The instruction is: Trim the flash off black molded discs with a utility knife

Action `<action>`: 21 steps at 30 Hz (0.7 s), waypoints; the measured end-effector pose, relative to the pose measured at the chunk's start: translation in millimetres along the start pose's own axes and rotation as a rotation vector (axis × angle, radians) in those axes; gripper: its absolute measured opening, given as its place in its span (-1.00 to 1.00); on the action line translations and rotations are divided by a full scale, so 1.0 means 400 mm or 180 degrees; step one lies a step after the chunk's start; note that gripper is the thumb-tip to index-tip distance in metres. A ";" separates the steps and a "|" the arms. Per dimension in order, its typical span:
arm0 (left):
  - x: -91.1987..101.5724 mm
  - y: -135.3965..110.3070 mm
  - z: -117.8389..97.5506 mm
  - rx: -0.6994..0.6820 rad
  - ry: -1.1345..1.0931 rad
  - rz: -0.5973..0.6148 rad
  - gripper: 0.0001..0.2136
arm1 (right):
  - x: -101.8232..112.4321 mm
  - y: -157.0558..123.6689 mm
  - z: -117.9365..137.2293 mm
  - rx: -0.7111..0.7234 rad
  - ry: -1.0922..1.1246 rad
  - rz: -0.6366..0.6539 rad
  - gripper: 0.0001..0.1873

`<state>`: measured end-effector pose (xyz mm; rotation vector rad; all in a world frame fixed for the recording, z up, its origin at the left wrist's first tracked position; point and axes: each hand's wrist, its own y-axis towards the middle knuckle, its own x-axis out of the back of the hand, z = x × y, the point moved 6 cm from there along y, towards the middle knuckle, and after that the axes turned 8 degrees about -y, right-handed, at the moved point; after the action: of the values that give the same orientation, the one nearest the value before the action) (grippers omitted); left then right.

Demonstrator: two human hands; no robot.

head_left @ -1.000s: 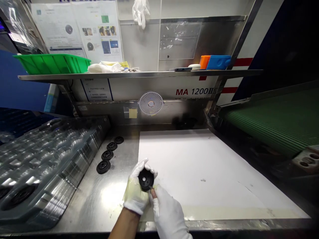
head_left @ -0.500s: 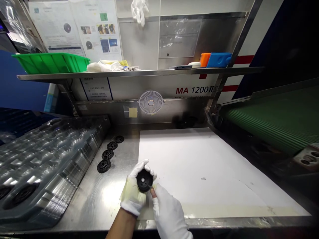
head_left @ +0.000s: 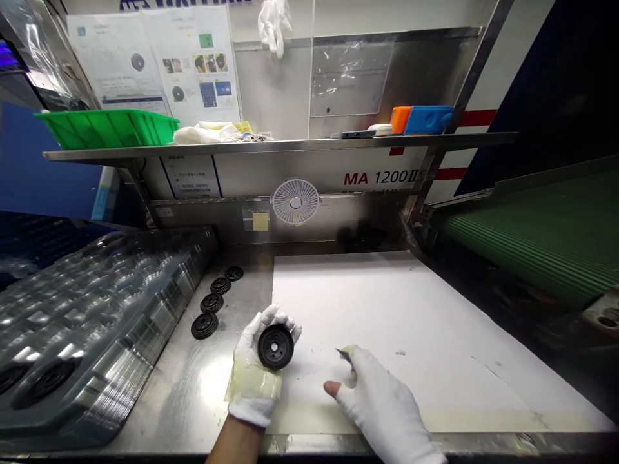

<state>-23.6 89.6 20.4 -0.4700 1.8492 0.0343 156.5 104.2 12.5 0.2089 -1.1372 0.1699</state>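
Note:
My left hand [head_left: 254,380], in a white glove wrapped with yellowish tape, holds a round black rubber part [head_left: 275,346] with a central hole, its face toward me. My right hand [head_left: 382,406], also white-gloved with the thumb tip bare, is apart from that part and lies over the white paper sheet [head_left: 411,309]. Its fingers pinch a small metal blade [head_left: 344,353], mostly hidden by the fingertips. Several similar black parts [head_left: 211,303] lie in a row on the steel bench [head_left: 184,386], to the left of my left hand.
A large transparent plastic tray [head_left: 97,303] of moulded round pockets sits at the left. A green ribbed conveyor belt [head_left: 532,238] runs along the right. Above the bench, a steel shelf [head_left: 275,145] carries a green bin [head_left: 106,129], and a small white fan [head_left: 295,202] sits below it.
My right hand has moved right, away from the black part, with the blade still in its fingers. My left hand has turned the part so its face shows more fully.

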 end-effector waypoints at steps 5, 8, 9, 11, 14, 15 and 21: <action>-0.007 -0.032 0.004 -0.0741 0.0328 0.0124 -0.76 | -0.003 -0.018 0.064 0.0087 0.1240 0.0293 -0.73; -0.014 -0.060 0.008 -0.1232 0.0822 0.0161 -0.71 | -0.038 -0.028 0.138 0.0231 0.1579 0.0292 -0.78; -0.016 -0.065 0.009 -0.1267 0.0868 0.0142 -0.70 | -0.046 -0.027 0.151 0.0260 0.1584 0.0237 -0.81; -0.018 -0.068 0.008 -0.1229 0.0773 0.0082 -0.72 | -0.050 -0.019 0.153 0.0281 0.1543 0.0120 -0.81; -0.015 -0.053 0.004 -0.0931 0.0372 -0.0058 -0.77 | -0.017 0.004 0.089 0.0122 0.1320 -0.0277 -0.76; -0.013 -0.047 0.005 -0.0803 0.0233 -0.0127 -0.77 | -0.003 0.011 0.058 0.0025 0.1141 -0.0420 -0.74; -0.011 -0.028 0.016 -0.0463 -0.0173 -0.0355 -0.76 | 0.024 0.019 -0.049 -0.0124 0.0465 -0.0658 -0.41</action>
<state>-13.0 82.3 24.8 -0.6667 1.7717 0.1057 175.8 116.6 14.1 0.2734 -0.9660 -0.0202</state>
